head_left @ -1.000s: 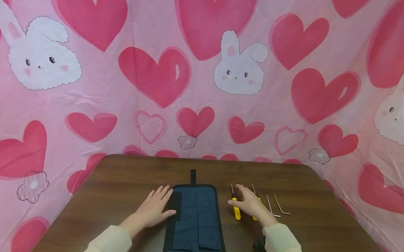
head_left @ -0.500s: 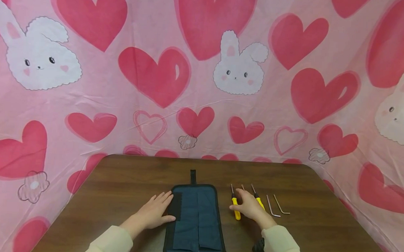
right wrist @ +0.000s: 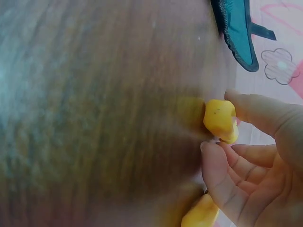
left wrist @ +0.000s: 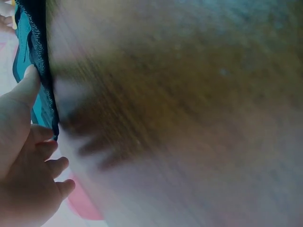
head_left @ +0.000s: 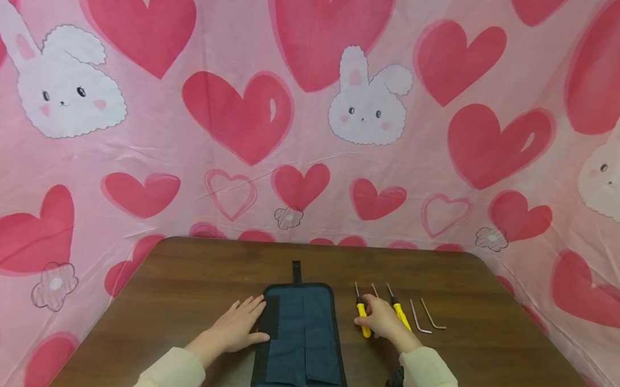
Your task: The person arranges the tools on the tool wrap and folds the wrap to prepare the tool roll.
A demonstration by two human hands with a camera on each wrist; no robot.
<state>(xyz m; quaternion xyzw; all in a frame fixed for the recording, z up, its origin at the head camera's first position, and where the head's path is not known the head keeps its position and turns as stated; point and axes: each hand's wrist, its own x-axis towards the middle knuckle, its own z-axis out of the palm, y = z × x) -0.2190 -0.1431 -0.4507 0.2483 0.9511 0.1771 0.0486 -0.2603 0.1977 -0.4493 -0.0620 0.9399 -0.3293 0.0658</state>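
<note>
A dark blue tool pouch (head_left: 286, 358) with black edging lies unrolled, its strap pointing away. My left hand (head_left: 236, 326) rests on its left edge, fingers spread and thumb over the border; the left wrist view shows the thumb (left wrist: 29, 87) on the edging. To the right, several yellow-handled screwdrivers lie side by side. Around the handle of the leftmost screwdriver (head_left: 365, 330) my right hand (head_left: 385, 320) closes, with the thumb at its left side and the fingers opposite. The middle screwdriver (head_left: 374, 290) shows only its tip; my hand covers the handle. Beyond it lies the right screwdriver (head_left: 399, 313).
Two L-shaped hex keys (head_left: 418, 317) lie to the right of the screwdrivers. The brown wooden table (head_left: 184, 269) has rounded far corners. Behind it hangs a pink cloth (head_left: 311, 153) printed with hearts and rabbits.
My right hand has come slightly down and its thumb has moved over to the leftmost screwdriver's handle, uncovering more of the others. The left hand stays on the pouch, its fingers slightly lower.
</note>
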